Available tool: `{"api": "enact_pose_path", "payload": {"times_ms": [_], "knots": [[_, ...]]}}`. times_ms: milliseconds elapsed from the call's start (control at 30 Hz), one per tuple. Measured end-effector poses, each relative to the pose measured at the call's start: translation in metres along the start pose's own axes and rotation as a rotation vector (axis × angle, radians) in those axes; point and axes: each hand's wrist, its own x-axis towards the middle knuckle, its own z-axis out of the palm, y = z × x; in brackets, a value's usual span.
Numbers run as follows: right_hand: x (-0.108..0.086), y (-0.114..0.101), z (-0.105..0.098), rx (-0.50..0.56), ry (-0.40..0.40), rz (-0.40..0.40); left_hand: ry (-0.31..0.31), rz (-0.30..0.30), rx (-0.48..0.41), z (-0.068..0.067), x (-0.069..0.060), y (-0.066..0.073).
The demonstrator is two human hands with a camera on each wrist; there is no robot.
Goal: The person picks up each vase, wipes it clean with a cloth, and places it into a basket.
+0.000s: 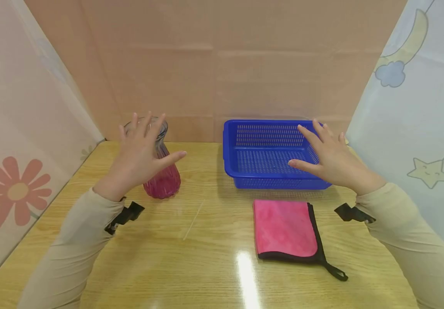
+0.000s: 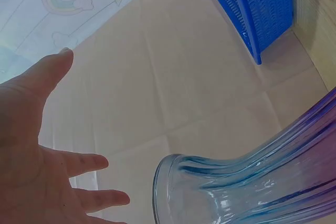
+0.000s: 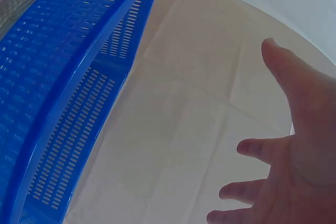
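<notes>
My left hand (image 1: 138, 156) is spread in front of a ribbed glass vase (image 1: 162, 180), tinted blue at the neck and pink at the base. In the left wrist view the vase (image 2: 252, 187) shows a gap from the fingers. My right hand (image 1: 332, 161) is held with fingers apart over the right part of a blue plastic basket (image 1: 268, 182). From the right wrist view, this palm (image 3: 299, 166) holds nothing and is apart from the basket's rim (image 3: 79, 72). A folded pink cloth (image 1: 285, 229) with black edging and a loop lies before the basket.
Everything stands on a wood-grain table (image 1: 160, 266). A peach backdrop (image 1: 191, 77) rises behind it, with patterned sheets at the left (image 1: 32, 107) and right (image 1: 419, 128). A thin pale strip or mark (image 1: 193, 221) shows between vase and cloth.
</notes>
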Motion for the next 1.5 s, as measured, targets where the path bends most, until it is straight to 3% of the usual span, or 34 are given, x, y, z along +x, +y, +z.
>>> {"api": "enact_pose_path", "payload": {"times_ms": [467,867,1200,1500], "knots": [[-0.006,-0.006,0.004,0.032,-0.009,-0.032,0.157,-0.007,-0.192,-0.001,-0.009,-0.010],[-0.017,-0.010,0.016,0.092,0.011,-0.077,0.286,-0.100,-0.305,-0.003,-0.018,-0.028],[-0.028,-0.016,0.026,0.096,0.035,-0.089,0.291,-0.220,-0.370,0.006,-0.024,-0.047],[-0.038,-0.022,0.041,0.031,0.036,-0.256,0.285,-0.276,-0.416,0.015,-0.031,-0.060]]}}
